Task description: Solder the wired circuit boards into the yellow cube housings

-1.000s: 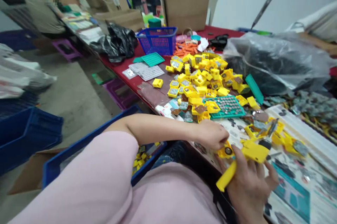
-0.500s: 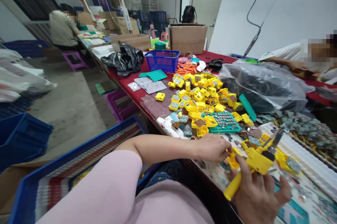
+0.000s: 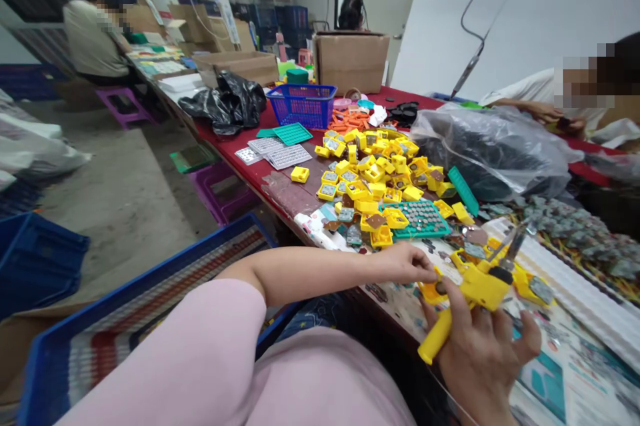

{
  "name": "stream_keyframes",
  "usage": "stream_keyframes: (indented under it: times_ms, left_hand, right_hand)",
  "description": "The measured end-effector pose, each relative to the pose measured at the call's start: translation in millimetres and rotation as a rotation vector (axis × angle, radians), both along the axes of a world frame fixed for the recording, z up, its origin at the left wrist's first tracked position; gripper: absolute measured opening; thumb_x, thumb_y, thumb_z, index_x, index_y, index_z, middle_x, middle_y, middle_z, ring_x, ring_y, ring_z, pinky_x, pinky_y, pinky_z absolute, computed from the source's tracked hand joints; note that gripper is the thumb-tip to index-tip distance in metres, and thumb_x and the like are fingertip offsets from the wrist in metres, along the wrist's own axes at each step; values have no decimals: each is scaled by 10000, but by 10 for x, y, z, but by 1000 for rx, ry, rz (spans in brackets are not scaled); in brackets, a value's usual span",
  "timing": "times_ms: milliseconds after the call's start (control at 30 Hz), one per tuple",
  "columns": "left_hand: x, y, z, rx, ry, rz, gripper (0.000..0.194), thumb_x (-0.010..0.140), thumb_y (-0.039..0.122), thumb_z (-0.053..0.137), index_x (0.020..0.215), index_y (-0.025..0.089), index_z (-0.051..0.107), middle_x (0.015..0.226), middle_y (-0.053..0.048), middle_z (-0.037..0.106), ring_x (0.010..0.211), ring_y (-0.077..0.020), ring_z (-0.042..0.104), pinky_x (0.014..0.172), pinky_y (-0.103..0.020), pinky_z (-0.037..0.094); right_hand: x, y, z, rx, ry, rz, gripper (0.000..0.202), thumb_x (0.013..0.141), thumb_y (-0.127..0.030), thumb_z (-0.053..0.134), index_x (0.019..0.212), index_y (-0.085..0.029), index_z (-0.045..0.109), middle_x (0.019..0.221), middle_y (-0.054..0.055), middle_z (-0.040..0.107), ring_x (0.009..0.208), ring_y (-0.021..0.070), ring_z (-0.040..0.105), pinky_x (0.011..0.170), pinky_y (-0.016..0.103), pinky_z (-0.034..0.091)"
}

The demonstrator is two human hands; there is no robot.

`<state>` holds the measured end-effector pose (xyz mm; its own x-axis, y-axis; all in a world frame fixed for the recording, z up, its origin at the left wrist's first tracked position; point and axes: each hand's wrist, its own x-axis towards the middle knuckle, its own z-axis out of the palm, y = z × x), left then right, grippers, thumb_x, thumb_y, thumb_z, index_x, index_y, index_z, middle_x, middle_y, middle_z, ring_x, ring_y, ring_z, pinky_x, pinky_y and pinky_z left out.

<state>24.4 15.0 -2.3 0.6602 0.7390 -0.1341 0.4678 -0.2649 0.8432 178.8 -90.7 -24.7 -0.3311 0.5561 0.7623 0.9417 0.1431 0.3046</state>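
Near the close edge of the table (image 3: 287, 187), our hands were close together at a small yellow case (image 3: 429, 293), nearer us than the pile (image 3: 375, 171). Our left hand (image 3: 406, 265) had its fingertips pinched at the rim; we could not tell whether they gripped anything. Our right hand (image 3: 483, 349) steadied the case and clasped a yellow tool (image 3: 485, 287). The case looked light, stiff and slightly slick, best taken by its outer walls; the tool seemed heavier, best held clear of its metal tip (image 3: 520, 241).
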Motion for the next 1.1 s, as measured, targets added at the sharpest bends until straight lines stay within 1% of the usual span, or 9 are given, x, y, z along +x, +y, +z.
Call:
stream_keyframes:
  times_ms: [167, 233, 300, 500, 633, 733, 833, 967, 1100]
  left_hand:
    - [-172, -170, 115, 128, 21, 3, 143, 876, 151, 567, 931, 123, 696, 1085, -123, 678, 1120, -240, 588, 1014, -362, 444]
    - [-220, -172, 78, 398, 214, -7, 197, 888, 193, 521, 960, 143, 697, 1080, -124, 688, 1057, -254, 628, 937, -375, 482]
    - [-239, -159, 39, 487, 373, -34, 231, 898, 231, 494, 963, 155, 702, 1034, -108, 713, 990, -252, 664, 846, -350, 502]
    - [-204, -208, 45, 432, 351, -9, 289, 896, 322, 487, 1040, 191, 700, 953, -40, 766, 911, -224, 703, 732, -297, 475]
    - [-167, -246, -2, 511, 401, -42, 298, 867, 349, 524, 1036, 186, 709, 869, -45, 760, 838, -234, 704, 699, -306, 450]
    - [-153, -255, -23, 533, 408, -44, 284, 868, 327, 524, 1016, 183, 719, 849, -54, 749, 833, -232, 699, 703, -310, 444]
    - [-137, -258, -4, 516, 431, -60, 301, 879, 344, 508, 1002, 177, 727, 847, -69, 742, 847, -242, 695, 688, -313, 439]
    - [-103, -272, 3, 591, 479, -70, 304, 880, 343, 503, 998, 182, 732, 830, -73, 730, 875, -265, 701, 666, -312, 427]
    - [-93, -289, -22, 618, 495, -68, 267, 872, 305, 515, 984, 190, 728, 859, -73, 735, 891, -269, 709, 644, -300, 420]
  right_hand:
    - [-79, -116, -7, -218, 268, -15, 377, 908, -414, 624, 1188, -169, 569, 881, 63, 715, 894, 259, 646, 1024, 457, 373]
    - [-91, -129, -82, -345, 304, -38, 381, 918, -410, 599, 1218, -182, 551, 919, 52, 722, 948, 260, 648, 1041, 443, 358]
    - [-84, -137, -163, -375, 317, -75, 374, 921, -438, 590, 1201, -190, 567, 943, 52, 718, 973, 255, 641, 1066, 440, 341]
    - [-91, -189, -214, -381, 320, -111, 379, 923, -494, 605, 1186, -221, 615, 869, 34, 678, 946, 241, 631, 1107, 459, 320]
    - [-66, -197, -185, -397, 354, -68, 409, 903, -514, 647, 1196, -230, 631, 900, 44, 682, 987, 257, 639, 1110, 486, 345]
    - [22, -266, -66, -332, 500, 112, 317, 894, -461, 691, 1116, -238, 650, 874, 19, 716, 921, 215, 673, 987, 388, 476]
    - [147, -426, 179, -304, 641, 299, 280, 962, -414, 611, 1173, -234, 650, 765, -22, 719, 722, 131, 679, 733, 238, 536]
    - [272, -663, 489, -285, 523, 199, 624, 1002, -596, 401, 1418, -155, 547, 752, 32, 730, 572, 133, 653, 605, 246, 541]
    - [283, -801, 510, -229, 563, 84, 382, 976, -400, 561, 1285, -198, 659, 905, 50, 777, 697, 176, 725, 658, 265, 585]
